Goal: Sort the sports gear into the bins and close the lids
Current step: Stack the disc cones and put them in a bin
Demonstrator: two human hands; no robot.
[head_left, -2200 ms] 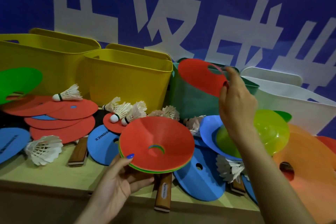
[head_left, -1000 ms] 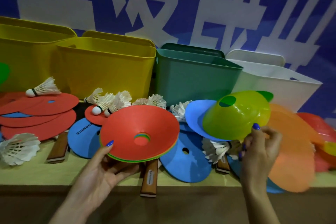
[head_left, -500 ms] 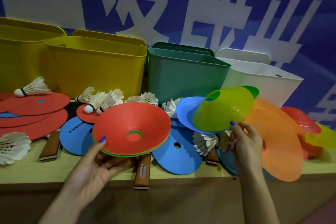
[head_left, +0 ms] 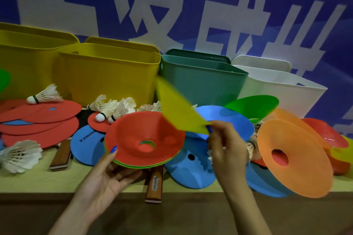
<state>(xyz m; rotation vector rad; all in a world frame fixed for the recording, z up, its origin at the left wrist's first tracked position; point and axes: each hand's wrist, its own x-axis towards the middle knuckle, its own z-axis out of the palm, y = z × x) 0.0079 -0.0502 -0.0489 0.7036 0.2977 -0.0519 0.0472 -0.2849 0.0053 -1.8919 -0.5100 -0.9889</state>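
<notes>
From the head view we see our left hand point(head_left: 107, 179) cupped under a stack of cones point(head_left: 145, 141), red on top with green and yellow rims showing beneath. Its thumb lies over the stack's near-left rim and the fingers are curled beneath it. The stack hangs above the shelf point(head_left: 38, 181) near its front edge, over a wooden paddle handle point(head_left: 155, 183) that juts past that edge.

Our right hand point(head_left: 227, 150) pinches the lower corner of a yellow-green cone point(head_left: 177, 110) between thumb and fingertips. The cone is blurred, tilted on edge, and sits just above the right rim of the stack.

Along the back edge of the shelf stand four open bins: a yellow bin point(head_left: 24, 63) at the left, a second yellow bin point(head_left: 108, 74) beside it, a teal bin point(head_left: 200, 82), and a white bin point(head_left: 282, 95) at the right. A lid leans upright behind each one.

Shuttlecocks point(head_left: 112, 108) lie in front of the second yellow bin, with another shuttlecock point(head_left: 19, 155) near the left front edge. Flat red discs point(head_left: 42, 120) overlap at the left. Blue cones point(head_left: 191, 170) lie near the front edge below our right hand, a green cone point(head_left: 252, 105) rests against the white bin, and an orange cone point(head_left: 294, 158) stands tilted toward the right end.
</notes>
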